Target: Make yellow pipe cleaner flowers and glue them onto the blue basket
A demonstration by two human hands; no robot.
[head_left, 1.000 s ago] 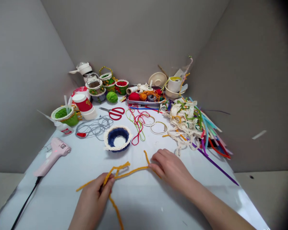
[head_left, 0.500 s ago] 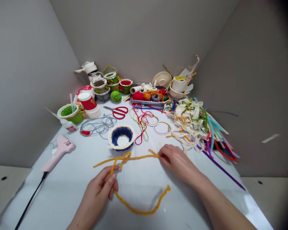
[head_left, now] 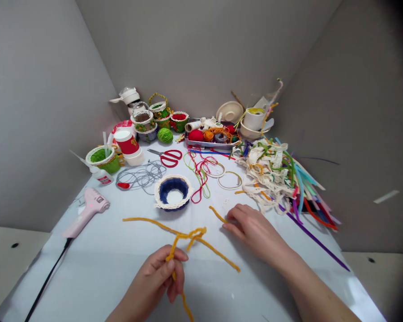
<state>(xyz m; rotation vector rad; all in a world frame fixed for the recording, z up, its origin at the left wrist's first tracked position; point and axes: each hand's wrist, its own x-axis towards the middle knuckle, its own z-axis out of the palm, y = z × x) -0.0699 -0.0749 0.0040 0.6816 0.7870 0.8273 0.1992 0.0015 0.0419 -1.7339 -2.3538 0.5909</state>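
Note:
A fuzzy yellow pipe cleaner (head_left: 174, 246), bent and looped with others, is pinched between the thumb and fingers of my left hand (head_left: 163, 275). From the loops, one arm (head_left: 144, 219) stretches left and another (head_left: 221, 256) slants down to the right; a tail hangs below my fingers. My right hand (head_left: 251, 228) is closed on a short yellow pipe cleaner piece (head_left: 217, 213), its free end pointing up and left. Beyond both hands stands a small dark blue basket (head_left: 173, 192) with a white lace rim.
At the left lie a pink glue gun (head_left: 87, 212) with a black cord and a glue bottle (head_left: 101, 175). Red-handled scissors (head_left: 169, 158) rest behind grey cord (head_left: 144, 174). A tray of yarn (head_left: 215, 144) stands at the back, with heaped lace trim (head_left: 262, 165) at the right.
My left hand has moved right and toward me with the looped pipe cleaners. The right-hand strand has come out of my right hand, which keeps a short piece. The view has shifted slightly.

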